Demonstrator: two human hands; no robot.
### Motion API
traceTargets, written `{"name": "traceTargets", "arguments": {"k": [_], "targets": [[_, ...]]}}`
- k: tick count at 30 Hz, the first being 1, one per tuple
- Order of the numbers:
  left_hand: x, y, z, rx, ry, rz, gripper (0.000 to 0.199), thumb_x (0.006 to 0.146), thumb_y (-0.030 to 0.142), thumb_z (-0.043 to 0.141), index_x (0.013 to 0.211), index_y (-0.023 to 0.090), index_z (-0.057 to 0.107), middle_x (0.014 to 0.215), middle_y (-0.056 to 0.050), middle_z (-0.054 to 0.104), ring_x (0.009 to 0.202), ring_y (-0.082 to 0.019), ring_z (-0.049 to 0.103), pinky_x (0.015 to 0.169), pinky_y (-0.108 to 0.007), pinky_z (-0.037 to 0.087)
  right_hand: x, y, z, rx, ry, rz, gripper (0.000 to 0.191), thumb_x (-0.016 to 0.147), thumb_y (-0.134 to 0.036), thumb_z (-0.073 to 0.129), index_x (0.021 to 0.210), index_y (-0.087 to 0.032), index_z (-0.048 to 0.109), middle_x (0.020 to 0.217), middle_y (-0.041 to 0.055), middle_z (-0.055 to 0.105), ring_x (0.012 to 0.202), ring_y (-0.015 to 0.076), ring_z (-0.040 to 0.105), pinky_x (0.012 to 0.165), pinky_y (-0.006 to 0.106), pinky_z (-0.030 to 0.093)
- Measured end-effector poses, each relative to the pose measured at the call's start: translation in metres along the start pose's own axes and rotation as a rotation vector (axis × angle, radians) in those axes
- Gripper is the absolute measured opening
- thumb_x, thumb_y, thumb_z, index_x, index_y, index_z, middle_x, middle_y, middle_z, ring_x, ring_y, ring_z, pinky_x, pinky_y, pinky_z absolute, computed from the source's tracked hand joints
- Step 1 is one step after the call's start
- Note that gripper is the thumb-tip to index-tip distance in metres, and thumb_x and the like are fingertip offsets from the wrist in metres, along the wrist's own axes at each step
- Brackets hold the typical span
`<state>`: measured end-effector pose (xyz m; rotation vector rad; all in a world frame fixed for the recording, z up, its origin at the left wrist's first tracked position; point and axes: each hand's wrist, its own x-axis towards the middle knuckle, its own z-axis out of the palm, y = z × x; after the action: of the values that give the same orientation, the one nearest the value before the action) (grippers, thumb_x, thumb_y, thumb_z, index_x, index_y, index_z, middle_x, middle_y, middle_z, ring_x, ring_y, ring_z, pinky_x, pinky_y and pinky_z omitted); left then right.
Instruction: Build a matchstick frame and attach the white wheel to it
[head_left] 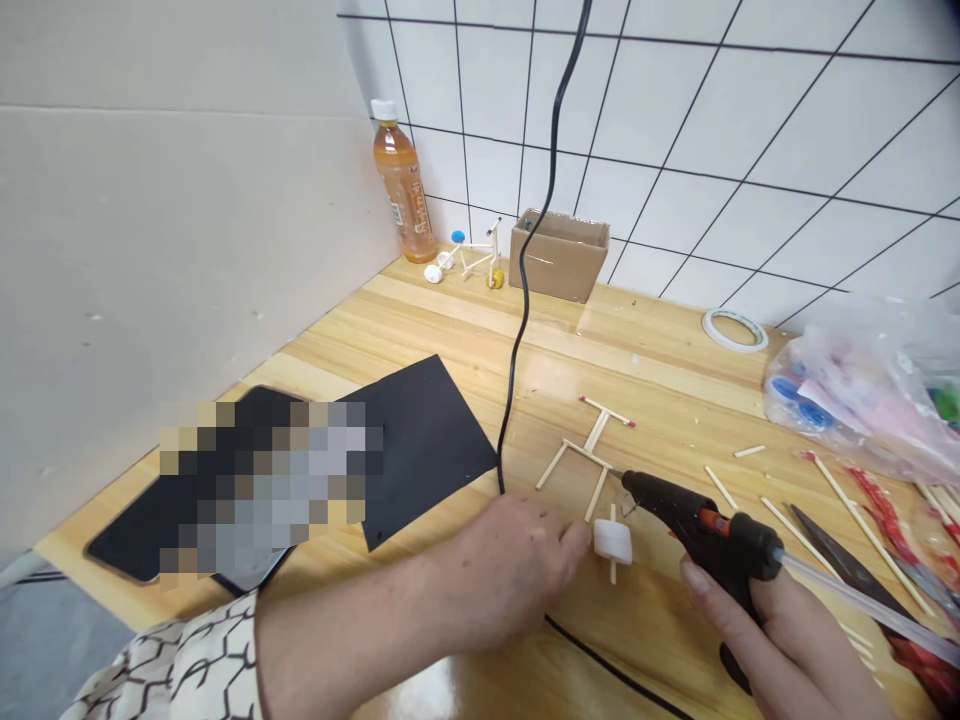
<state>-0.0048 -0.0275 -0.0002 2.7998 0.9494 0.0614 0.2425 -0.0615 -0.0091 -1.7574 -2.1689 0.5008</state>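
A frame of thin wooden sticks (pixel 587 452), with a red-tipped matchstick across its far end, lies flat on the wooden table. My left hand (pixel 525 560) rests by its near end, fingers closed on one of the frame's sticks. Just right of those fingertips is a white wheel (pixel 613 541) with a short stick through it. My right hand (pixel 780 640) grips a black glue gun (pixel 705 525), whose nozzle points left at the frame's right corner. A clear glue stick (pixel 862 595) protrudes from the gun's back.
Black paper (pixel 420 450) and a phone (pixel 142 520) lie left. A black cable (pixel 517 340) crosses the table. Behind stand a bottle (pixel 405 190), a stick tricycle (pixel 480 255) and a cardboard box (pixel 559 260). Tape (pixel 735 330), a plastic bag (pixel 862 390), loose sticks and scissors (pixel 840 550) lie right.
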Motion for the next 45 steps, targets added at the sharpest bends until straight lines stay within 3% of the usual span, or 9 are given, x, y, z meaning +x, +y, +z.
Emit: {"name": "traceTargets", "arguments": {"k": [9,14,23,29,34,39,45], "targets": [[0.0,0.0,0.001,0.011,-0.006,0.0,0.021,0.066,0.009,0.051,0.086,0.015,0.048,0.069,-0.001,0.058,0.057,-0.017,0.052,0.05,-0.03,0.037,0.005,-0.008,-0.004,0.013,0.041,-0.023,0.044,0.084,-0.044,0.047,0.118,-0.02,0.06,0.104,0.0061,0.069,0.089,0.0266,0.066,0.082,0.036,0.054],[0.0,0.0,0.001,0.008,-0.034,-0.008,0.019,0.069,0.01,0.05,0.087,0.016,0.047,0.07,-0.002,0.059,0.059,-0.017,0.053,0.051,-0.03,0.036,0.002,0.001,-0.002,-0.026,0.013,-0.049,0.044,0.084,-0.045,0.049,0.119,-0.02,0.06,0.084,0.0055,0.071,0.073,0.0243,0.067,0.07,0.034,0.057],[-0.001,0.0,0.002,0.021,0.004,0.006,0.018,0.066,0.009,0.05,0.082,0.016,0.048,0.067,-0.001,0.057,0.056,-0.016,0.051,0.048,-0.03,0.032,0.003,-0.009,-0.002,0.056,0.056,-0.028,0.043,0.084,-0.044,0.049,0.118,-0.02,0.059,0.106,0.006,0.067,0.098,0.0279,0.063,0.086,0.035,0.051],[-0.001,-0.001,0.005,0.015,0.008,0.006,0.018,0.064,0.01,0.052,0.082,0.016,0.048,0.066,0.0,0.057,0.054,-0.015,0.049,0.048,-0.03,0.031,0.003,-0.003,-0.003,0.132,0.024,0.056,0.035,0.079,-0.044,0.055,0.105,-0.024,0.067,0.089,0.003,0.071,0.082,0.0253,0.067,0.071,0.03,0.056],[-0.001,-0.001,0.007,0.01,0.0,0.006,0.018,0.065,0.009,0.052,0.08,0.017,0.047,0.068,0.0,0.057,0.055,-0.016,0.05,0.049,-0.03,0.031,0.0,0.006,-0.001,0.125,0.062,0.136,0.033,0.073,-0.046,0.061,0.097,-0.026,0.07,0.086,0.0035,0.072,0.081,0.027,0.067,0.071,0.032,0.055],[-0.001,-0.002,0.006,-0.013,0.015,-0.001,0.016,0.065,0.008,0.052,0.077,0.017,0.047,0.067,0.0,0.058,0.056,-0.016,0.05,0.05,-0.03,0.032,0.001,0.002,-0.003,0.16,0.067,0.152,0.036,0.074,-0.046,0.06,0.103,-0.027,0.068,0.088,0.003,0.072,0.086,0.028,0.066,0.074,0.034,0.055],[-0.001,-0.001,0.005,-0.025,0.059,0.031,0.009,0.068,0.009,0.053,0.07,0.017,0.049,0.064,0.0,0.057,0.056,-0.015,0.05,0.051,-0.029,0.033,0.003,-0.005,-0.008,0.228,0.064,0.181,0.037,0.072,-0.048,0.061,0.102,-0.028,0.069,0.086,0.0022,0.071,0.081,0.0261,0.066,0.065,0.029,0.056]]}}
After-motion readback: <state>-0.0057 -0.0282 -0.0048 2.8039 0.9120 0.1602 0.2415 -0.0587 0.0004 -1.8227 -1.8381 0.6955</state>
